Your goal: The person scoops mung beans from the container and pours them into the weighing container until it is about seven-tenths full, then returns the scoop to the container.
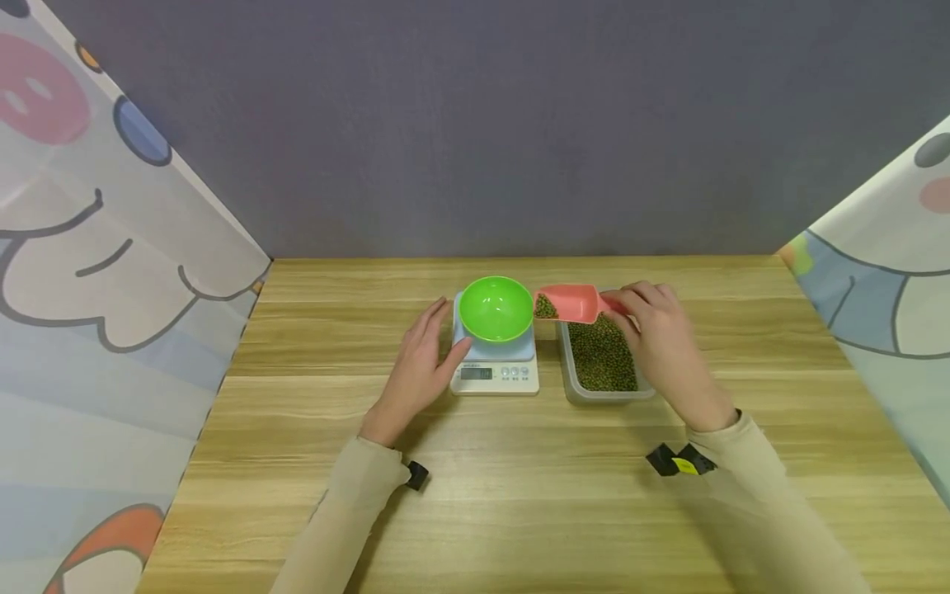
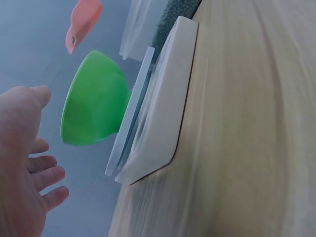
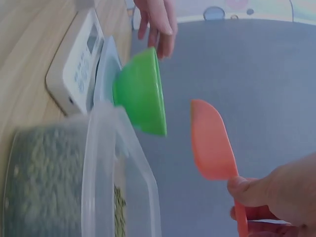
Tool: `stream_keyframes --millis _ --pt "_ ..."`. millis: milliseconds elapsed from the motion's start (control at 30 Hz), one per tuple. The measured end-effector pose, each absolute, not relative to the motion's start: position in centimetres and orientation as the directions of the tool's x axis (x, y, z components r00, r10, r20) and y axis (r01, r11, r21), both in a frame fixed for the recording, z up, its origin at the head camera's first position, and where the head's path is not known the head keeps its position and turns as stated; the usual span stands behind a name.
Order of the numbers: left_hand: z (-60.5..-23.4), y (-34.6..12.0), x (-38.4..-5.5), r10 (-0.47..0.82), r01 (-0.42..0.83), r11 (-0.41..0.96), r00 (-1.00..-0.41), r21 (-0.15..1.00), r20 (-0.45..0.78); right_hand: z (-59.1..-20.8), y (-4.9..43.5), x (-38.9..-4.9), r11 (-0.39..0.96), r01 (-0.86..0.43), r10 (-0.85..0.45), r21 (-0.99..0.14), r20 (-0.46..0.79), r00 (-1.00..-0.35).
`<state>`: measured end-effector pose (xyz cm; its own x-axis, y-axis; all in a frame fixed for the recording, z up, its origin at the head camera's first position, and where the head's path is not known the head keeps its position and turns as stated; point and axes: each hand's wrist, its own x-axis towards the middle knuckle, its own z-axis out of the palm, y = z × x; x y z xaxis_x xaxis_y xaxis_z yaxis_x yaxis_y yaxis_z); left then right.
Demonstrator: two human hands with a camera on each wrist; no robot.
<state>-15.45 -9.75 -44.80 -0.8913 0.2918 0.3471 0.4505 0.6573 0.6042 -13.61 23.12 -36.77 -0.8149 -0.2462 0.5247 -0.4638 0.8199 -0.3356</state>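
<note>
My right hand [image 1: 659, 334] grips the handle of a pink scoop [image 1: 575, 304], its thumb laid along the handle in the right wrist view. A small heap of green beans [image 1: 546, 307] lies at the scoop's front lip. That lip is right by the rim of a green bowl [image 1: 496, 309], with the scoop held above bowl height. The bowl stands upright on the platform of a white kitchen scale [image 1: 496, 377], and its inside shows no beans. Beside the bowl's left side is my left hand [image 1: 421, 356], fingers spread and holding nothing, apart from the bowl in the left wrist view.
A clear plastic box [image 1: 609, 397] holding many green beans stands just right of the scale, partly under the right hand and scoop. Behind the wooden table [image 1: 475, 495] rises a grey wall [image 1: 475, 124]. Cartoon-printed panels [image 1: 111, 272] flank both sides.
</note>
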Motion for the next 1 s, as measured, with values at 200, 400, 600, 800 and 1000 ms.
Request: stream_keyframes --millis 200,400,600,800,1000 --pt "-44.5 -9.0 -15.6 0.294 0.437 0.651 -0.899 0.621 0.324 -37.4 21.0 -14.6 0.822 -0.494 -0.274 -0.284 0.563 -0.780" --pt "-44.4 -8.6 -15.7 0.292 0.424 0.646 -0.906 0.635 0.307 -38.1 19.7 -15.0 0.820 -0.540 -0.314 -0.191 0.639 -0.702" --pt "-44.4 -8.6 -15.7 0.289 0.410 0.645 -0.912 0.645 0.291 -38.4 19.2 -15.0 0.817 -0.564 -0.348 -0.120 0.677 -0.648" --pt "-44.5 -8.5 -15.8 0.292 0.420 0.639 -0.908 0.645 0.302 -38.6 19.2 -14.9 0.817 -0.573 -0.373 -0.061 0.701 -0.607" --pt "-44.6 -8.4 -15.8 0.290 0.428 0.641 -0.903 0.637 0.316 -38.8 19.3 -14.9 0.813 -0.579 -0.356 -0.068 0.728 -0.586"
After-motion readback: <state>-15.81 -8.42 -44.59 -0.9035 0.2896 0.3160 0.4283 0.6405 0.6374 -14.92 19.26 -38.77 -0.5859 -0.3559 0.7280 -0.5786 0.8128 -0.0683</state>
